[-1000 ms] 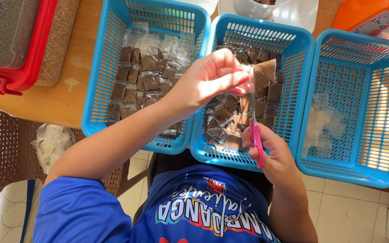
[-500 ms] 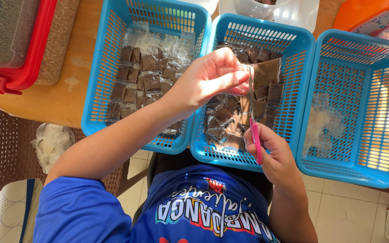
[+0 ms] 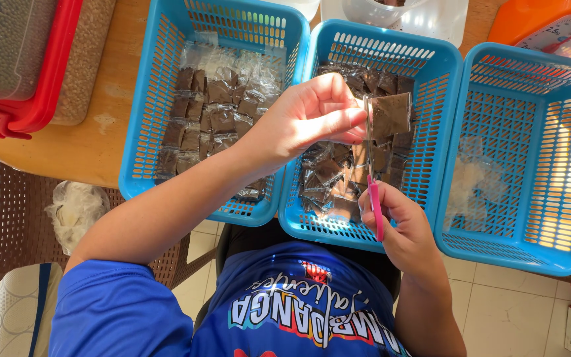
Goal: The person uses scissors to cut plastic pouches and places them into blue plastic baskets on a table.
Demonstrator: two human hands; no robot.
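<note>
1. A small clear packet (image 3: 391, 114) of brown powder is pinched at its left edge between the thumb and fingertips (image 3: 351, 119) of the left hand (image 3: 305, 119), which are pressed together on it.
2. The packet is held upright above the middle basket (image 3: 441, 99), just to the right of the pinching fingertips.
3. A pair of scissors (image 3: 373, 178) with pink handles is gripped by the right hand (image 3: 398, 228), whose fingers are curled shut around the handles.
4. The thin metal blades are pointed upward from the right hand and are seen right against the packet's left edge, beside the left fingertips. Whether the blades are open or closed cannot be told.
5. Below and behind both hands, more brown packets (image 3: 328, 178) are piled in the middle blue basket.
6. To the left of the left hand, a second blue basket (image 3: 147, 132) is filled with brown packets (image 3: 213, 112) laid in rough rows.
7. To the right of the right hand, a third blue basket (image 3: 563, 165) is seen holding a few empty-looking clear bags (image 3: 470, 185).
8. All three baskets are set side by side on a wooden table (image 3: 107, 119).
9. Far to the left of the hands, a red box (image 3: 41, 92) with a grey lid is seen at the table's corner.
10. Beyond the right basket, an orange kitchen scale (image 3: 550, 30) is partly shown.
11. Nearest the camera, a blue shirt (image 3: 133, 311) is worn by the person.
</note>
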